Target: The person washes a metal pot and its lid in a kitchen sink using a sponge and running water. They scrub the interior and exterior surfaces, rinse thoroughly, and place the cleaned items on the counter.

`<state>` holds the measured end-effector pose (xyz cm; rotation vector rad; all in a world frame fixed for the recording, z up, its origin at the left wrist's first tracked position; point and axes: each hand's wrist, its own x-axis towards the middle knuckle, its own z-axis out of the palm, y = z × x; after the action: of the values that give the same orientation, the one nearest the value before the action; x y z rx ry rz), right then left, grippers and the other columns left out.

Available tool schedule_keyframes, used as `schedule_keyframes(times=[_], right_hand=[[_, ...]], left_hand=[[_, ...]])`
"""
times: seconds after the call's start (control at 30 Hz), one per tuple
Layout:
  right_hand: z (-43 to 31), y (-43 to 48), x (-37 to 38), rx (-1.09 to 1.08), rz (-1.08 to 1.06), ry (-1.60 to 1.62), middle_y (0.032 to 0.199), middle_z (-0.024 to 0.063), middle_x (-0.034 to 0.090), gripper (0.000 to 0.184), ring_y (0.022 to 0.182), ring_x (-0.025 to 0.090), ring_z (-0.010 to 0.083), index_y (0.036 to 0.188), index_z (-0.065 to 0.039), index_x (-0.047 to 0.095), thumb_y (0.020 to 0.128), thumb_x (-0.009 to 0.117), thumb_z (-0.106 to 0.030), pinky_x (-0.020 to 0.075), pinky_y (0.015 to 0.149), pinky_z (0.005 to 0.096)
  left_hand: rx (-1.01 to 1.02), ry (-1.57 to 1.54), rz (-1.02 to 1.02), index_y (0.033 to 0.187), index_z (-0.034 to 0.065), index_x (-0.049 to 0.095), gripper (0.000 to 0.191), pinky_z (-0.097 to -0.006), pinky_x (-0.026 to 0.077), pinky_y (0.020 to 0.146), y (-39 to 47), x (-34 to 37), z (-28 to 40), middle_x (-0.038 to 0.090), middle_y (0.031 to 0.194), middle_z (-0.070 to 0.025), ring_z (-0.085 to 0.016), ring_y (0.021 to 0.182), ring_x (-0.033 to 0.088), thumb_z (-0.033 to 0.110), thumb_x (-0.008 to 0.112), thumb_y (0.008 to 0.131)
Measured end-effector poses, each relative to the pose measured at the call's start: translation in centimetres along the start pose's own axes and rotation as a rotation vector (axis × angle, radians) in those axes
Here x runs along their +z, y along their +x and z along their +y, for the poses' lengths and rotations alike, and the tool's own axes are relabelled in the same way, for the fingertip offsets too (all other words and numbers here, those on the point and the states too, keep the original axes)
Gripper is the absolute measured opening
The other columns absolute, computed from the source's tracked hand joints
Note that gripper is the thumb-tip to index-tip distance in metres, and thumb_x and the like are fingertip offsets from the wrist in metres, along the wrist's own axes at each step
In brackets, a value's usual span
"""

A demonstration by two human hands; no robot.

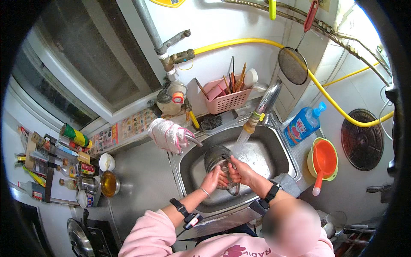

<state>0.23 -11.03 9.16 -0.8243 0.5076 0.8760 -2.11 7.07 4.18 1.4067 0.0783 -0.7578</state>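
Over the stainless steel sink (pixel 192 167), my left hand (pixel 214 180) is at the near left side of a dark, see-through pot or jug (pixel 215 155), its fingers partly inside or against it. My right hand (pixel 241 172) grips the vessel's right edge or handle; which of these is hard to tell. The vessel lies tilted low in the basin. Water runs from the faucet (pixel 249 126) just beyond my right hand, falling beside the vessel. A white and pink cloth (pixel 167 135) hangs on a metal spout at the sink's far left corner.
Behind the sink stand a pink utensil basket (pixel 228 102) and a tray with a dark scouring pad (pixel 211 122). To the right are a blue dish soap bottle (pixel 301 127) and an orange ladle (pixel 325 159) in a green-rimmed bowl. Bowls and bottles crowd the left counter (pixel 135 180).
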Motion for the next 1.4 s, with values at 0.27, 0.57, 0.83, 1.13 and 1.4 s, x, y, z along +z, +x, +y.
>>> schedule_keyframes(times=[0.27,0.57,0.83,1.13,1.4], right_hand=[[0.7,-5.8,-2.0,-0.425,0.222,-1.168,0.057,0.0088,0.055,0.057,0.055,0.051,0.0206,0.071,0.0,0.058,0.094,0.047,-0.051,0.0419,0.054,0.0344],[0.3,-12.9,-3.0,-0.592,0.342,-1.322,0.056,0.0163,0.048,0.044,0.049,0.042,0.0212,0.079,0.001,0.059,0.092,0.055,-0.041,0.0402,0.051,0.0371],[-0.3,-14.5,-3.2,-0.635,0.411,-0.902,0.058,-0.0038,0.044,0.042,0.056,0.039,0.0062,0.073,-0.003,0.052,0.095,0.053,-0.039,0.0346,0.05,0.0266],[1.6,-9.0,-0.9,-0.69,0.529,-0.225,0.054,-0.0074,0.038,0.037,0.043,0.031,0.0038,0.07,-0.012,0.044,0.097,0.05,-0.036,0.024,0.039,0.0227],[2.9,-3.9,1.4,-0.745,0.581,-0.147,0.055,-0.0054,0.038,0.036,0.044,0.033,0.0053,0.075,-0.012,0.044,0.098,0.046,-0.039,0.0284,0.04,0.023]], left_hand=[[0.69,0.644,0.107,0.126,0.0067,0.052,0.032,-0.0383,0.032,0.106,0.7,0.9,2.6,0.051,0.129,-0.0158,-0.03,0.127,0.042,0.019,0.044,0.098],[0.842,0.845,0.04,0.114,0.0111,0.064,0.039,-0.0366,0.042,0.094,7.1,4.4,7.5,0.065,0.112,-0.0068,-0.027,0.105,0.059,0.04,0.047,0.094],[-0.209,-0.178,-0.167,0.109,0.0071,0.065,0.056,-0.032,0.048,0.086,5.5,0.9,0.6,0.067,0.102,-0.0088,-0.019,0.095,0.063,0.056,0.041,0.093],[-0.031,-0.735,0.139,0.128,0.006,0.051,0.062,-0.0395,0.039,0.098,4.4,1.5,-0.4,0.056,0.127,-0.009,-0.026,0.117,0.051,0.056,0.036,0.095],[-0.299,-0.613,0.244,0.119,0.0104,0.058,0.072,-0.0384,0.048,0.085,3.1,3.0,0.7,0.066,0.108,-0.0099,-0.025,0.096,0.063,0.069,0.03,0.09]])
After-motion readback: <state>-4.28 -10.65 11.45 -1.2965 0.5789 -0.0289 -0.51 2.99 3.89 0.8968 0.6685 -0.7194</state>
